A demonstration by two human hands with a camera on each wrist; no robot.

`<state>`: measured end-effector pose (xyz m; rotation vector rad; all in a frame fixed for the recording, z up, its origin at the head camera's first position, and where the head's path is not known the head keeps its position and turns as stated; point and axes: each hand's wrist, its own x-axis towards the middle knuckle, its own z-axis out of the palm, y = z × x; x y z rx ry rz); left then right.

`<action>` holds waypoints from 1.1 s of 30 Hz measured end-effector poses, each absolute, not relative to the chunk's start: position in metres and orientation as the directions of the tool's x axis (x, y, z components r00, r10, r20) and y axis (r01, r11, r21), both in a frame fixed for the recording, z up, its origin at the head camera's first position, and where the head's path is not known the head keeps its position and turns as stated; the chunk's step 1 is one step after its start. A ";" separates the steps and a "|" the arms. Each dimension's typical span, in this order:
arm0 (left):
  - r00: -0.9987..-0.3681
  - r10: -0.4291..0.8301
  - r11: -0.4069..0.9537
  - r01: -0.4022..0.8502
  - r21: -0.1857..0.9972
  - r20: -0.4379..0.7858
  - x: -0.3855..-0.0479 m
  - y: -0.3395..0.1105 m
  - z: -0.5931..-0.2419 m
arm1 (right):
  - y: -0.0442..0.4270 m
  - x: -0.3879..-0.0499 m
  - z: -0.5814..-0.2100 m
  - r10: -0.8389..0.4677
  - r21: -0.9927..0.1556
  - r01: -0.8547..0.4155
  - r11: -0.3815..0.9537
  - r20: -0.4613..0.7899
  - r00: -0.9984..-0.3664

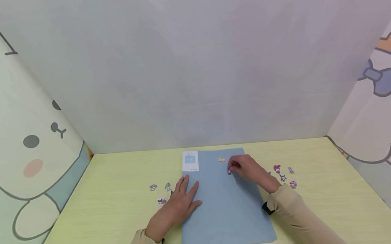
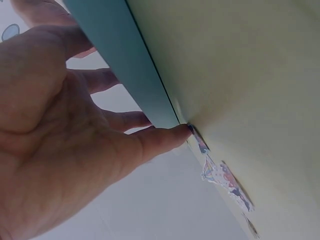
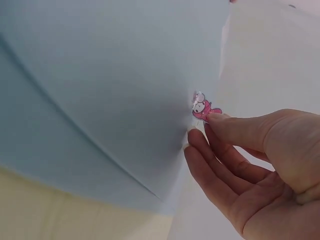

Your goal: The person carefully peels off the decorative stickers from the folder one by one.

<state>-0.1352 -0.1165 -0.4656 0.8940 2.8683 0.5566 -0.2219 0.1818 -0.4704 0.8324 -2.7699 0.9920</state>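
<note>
A blue folder [image 1: 224,223] lies on the table, with a white label [image 1: 189,160] at its upper left corner. My right hand [image 1: 249,168] pinches a small pink cartoon sticker [image 3: 202,109] between thumb and fingers over the folder's upper right part. A yellowish sticker [image 1: 222,160] is on the folder, just to the upper left of that hand. With fingers spread, my left hand [image 1: 179,204] rests on the folder's left edge. In the left wrist view one fingertip touches the table beside several loose stickers [image 2: 230,185].
Several stickers [image 1: 162,201] lie left of the folder, partly hidden by the left hand. Another group of stickers [image 1: 282,177] lies to the right, near the right forearm. The pale yellow table [image 1: 117,181] ends at a plain grey back wall [image 1: 192,80], with cartoon-print side walls.
</note>
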 end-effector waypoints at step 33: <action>-0.825 0.565 0.767 0.536 0.352 0.023 -0.135 -0.116 -0.465 | 0.204 -0.220 -0.465 -0.386 -0.619 -0.438 0.652 0.225 -0.894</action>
